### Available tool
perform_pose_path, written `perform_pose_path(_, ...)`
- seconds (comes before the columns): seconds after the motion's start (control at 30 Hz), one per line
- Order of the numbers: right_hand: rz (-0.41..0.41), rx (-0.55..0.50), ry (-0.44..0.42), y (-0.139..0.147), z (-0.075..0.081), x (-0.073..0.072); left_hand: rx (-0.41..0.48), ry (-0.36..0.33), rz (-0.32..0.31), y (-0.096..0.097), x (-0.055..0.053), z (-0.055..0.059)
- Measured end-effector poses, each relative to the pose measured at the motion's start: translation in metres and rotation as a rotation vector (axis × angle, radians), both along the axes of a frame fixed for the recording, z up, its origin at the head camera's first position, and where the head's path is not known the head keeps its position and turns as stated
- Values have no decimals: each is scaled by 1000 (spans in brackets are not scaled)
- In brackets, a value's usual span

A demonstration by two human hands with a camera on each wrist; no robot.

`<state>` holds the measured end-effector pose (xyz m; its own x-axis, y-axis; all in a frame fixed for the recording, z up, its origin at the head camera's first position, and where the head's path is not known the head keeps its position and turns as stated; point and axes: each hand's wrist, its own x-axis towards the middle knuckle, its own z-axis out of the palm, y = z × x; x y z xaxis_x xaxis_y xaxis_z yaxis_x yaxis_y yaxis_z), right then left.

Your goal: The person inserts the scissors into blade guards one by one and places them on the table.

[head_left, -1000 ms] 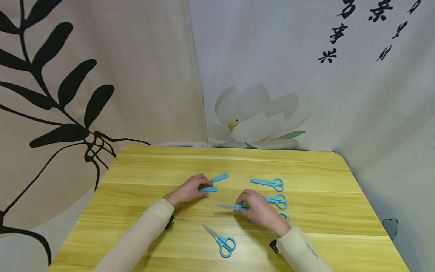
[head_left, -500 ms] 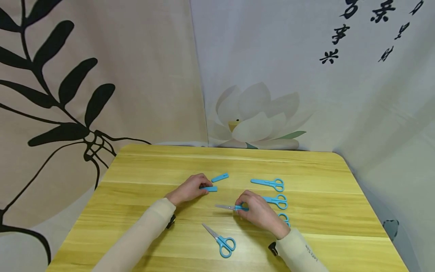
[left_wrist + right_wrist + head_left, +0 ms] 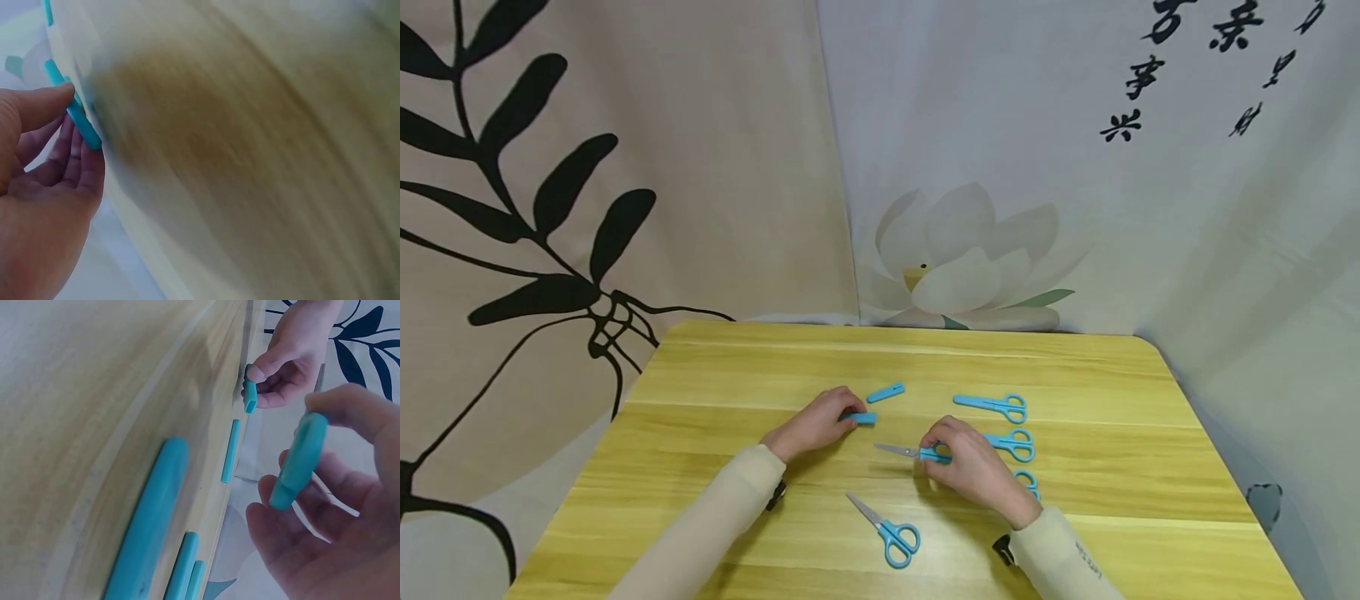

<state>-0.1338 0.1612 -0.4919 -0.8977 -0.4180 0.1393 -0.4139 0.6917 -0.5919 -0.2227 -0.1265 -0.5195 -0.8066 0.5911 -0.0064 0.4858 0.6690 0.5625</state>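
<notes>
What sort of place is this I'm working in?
Probably an indoor tabletop workspace, perhaps a staged one: a printed cloth backdrop hangs behind a wood-grain table, on which several blue-handled scissors lie.

cream sleeves [image 3: 711, 529] | right sleeve [image 3: 1052, 558]: dark lettering [image 3: 1087, 559] | black wrist pieces [image 3: 1003, 549]
</notes>
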Motion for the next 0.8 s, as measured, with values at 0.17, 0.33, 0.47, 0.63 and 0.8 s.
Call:
perform_pose_path(0.17,-14,-20,1,0,1,1,19,13,23,0,10,2)
perform_pose_path(0.33,-38,-48,-25,0,1,2,69,27,26,-1,17,3)
perform_pose_path(0.47,-47,-65,-41,1,0,1,130,25,39,-1,24,6)
perform_pose_path(0.63,-48,-106,-47,2,-1,0,184,30,45,-2,32,8)
perform_pose_path(0.8,-57,-143,-24,4,-3,-1,202,41,57,-4,39,12)
